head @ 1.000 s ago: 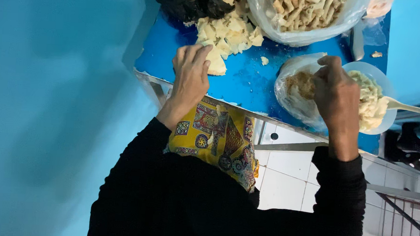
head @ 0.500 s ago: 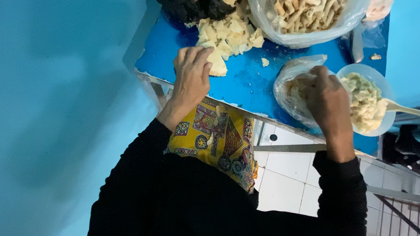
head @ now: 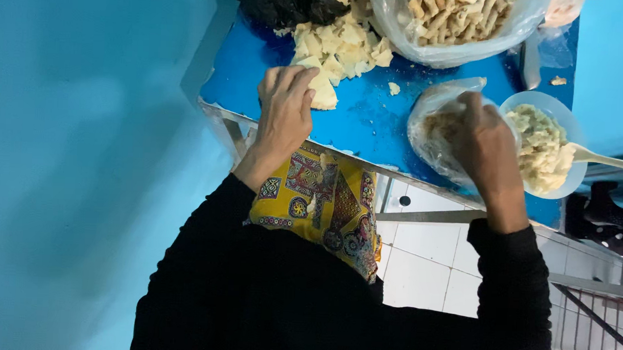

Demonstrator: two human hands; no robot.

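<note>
Resting on the blue table (head: 370, 121), the left hand (head: 284, 107) lies with curled fingers touching a pale dough piece (head: 322, 93) at the pile's near edge. The right hand (head: 486, 144) reaches into a small clear bag (head: 431, 135), its grip hidden, beside a filling bowl (head: 543, 139). Farther back sits a large bag of rolled pieces (head: 458, 20).

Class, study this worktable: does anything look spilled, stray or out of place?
Yes. A small pale crumb lies alone on the blue table, apart from the pile of pale pieces by the left hand. Another scrap sits near the far edge, beyond the bowl of filling. Both look stray.
</note>
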